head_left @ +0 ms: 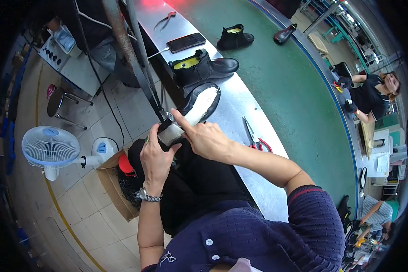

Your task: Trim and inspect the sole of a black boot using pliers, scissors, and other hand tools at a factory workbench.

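A black ankle boot lies bottom up in front of me, its white underside showing and its toe pointing away over the metal edge. My left hand grips the heel end from the left, thumb and fingers on either side. From the right, my right hand presses on the heel area, its index finger stretched along it and the other fingers curled. Whatever may lie under that finger is hidden. Just beyond stands another black boot with a yellow-green lining. Red-handled pliers rest on the metal at the right.
A phone with a white cable and smaller red pliers lie farther along the metal ledge. On the green belt is another boot. Metal posts rise close by; a fan and carton stand left.
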Motion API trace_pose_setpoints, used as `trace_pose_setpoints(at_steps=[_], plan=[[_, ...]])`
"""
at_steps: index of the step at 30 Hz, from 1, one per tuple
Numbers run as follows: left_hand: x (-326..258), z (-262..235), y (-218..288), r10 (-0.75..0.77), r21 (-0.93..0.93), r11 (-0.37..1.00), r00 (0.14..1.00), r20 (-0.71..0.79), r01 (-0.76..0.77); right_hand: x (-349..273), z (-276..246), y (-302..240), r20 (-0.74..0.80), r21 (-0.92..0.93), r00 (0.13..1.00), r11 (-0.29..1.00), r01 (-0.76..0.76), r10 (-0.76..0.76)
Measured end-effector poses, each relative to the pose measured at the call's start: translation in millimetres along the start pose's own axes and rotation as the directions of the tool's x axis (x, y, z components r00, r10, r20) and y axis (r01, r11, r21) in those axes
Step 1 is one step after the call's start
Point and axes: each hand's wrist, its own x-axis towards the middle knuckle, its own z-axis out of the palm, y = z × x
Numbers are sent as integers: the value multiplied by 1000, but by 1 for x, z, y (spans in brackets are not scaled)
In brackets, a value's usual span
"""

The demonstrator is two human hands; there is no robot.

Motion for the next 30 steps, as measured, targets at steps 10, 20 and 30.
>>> trace_pose_setpoints(at_steps=[10, 20, 30], plan=[[2, -4, -9, 103, 16, 995, 994, 36, -103, 1, -3, 10, -19, -17, 999, 999, 44, -44], [-4, -18, -24, 231, -134, 967, 968, 99, -217, -4, -37, 51, -77, -142, 996, 989, 26, -37], [-112, -12, -11, -281, -315, 910, 960, 11, 270, -63, -21, -23, 369, 315, 919, 949, 14, -136]])
